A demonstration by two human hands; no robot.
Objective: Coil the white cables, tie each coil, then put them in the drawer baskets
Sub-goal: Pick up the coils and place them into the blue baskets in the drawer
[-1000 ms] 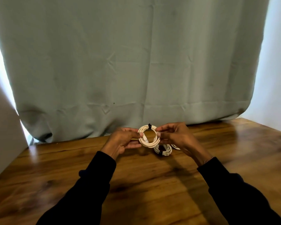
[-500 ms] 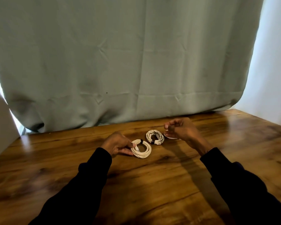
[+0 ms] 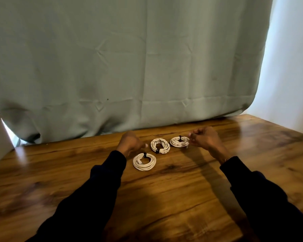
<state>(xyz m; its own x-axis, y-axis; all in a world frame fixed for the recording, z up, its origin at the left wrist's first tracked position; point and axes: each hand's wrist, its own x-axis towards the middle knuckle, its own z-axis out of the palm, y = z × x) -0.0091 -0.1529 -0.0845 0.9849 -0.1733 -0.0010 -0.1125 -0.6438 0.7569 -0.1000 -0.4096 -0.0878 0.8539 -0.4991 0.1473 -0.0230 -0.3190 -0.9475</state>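
A grey-green curtain [image 3: 129, 67] hangs behind the wooden table [image 3: 182, 198], beside a white wall [image 3: 290, 75].

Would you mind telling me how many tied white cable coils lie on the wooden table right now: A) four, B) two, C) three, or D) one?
C: three coils lie on the table, each with a dark tie: the near coil, the middle coil and the far coil beside the right hand.
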